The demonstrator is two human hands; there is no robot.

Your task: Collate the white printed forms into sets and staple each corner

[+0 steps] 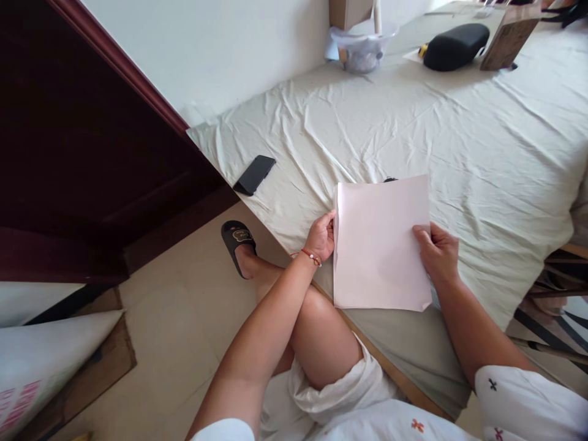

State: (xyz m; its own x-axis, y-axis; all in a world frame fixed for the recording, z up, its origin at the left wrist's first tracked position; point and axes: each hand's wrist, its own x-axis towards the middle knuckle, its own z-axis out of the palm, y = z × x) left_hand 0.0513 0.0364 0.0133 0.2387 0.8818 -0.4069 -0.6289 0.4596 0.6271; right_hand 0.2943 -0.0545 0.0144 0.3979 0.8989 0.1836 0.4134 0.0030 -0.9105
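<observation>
A pale pink sheet of paper (381,245), folded over with the crease along its left edge, lies on the cloth-covered table (482,153) near its front edge. My left hand (321,236) pinches the paper's left edge between thumb and fingers. My right hand (437,250) presses on the right edge with its fingers curled on top of the sheet. A small dark object peeks out behind the paper's top edge.
A black phone (255,174) lies near the table's left corner. At the far end stand a clear plastic tub (362,49), a black case (456,46) and a wooden block (508,37). A dark red door (82,153) is on the left, and a chair (551,306) on the right.
</observation>
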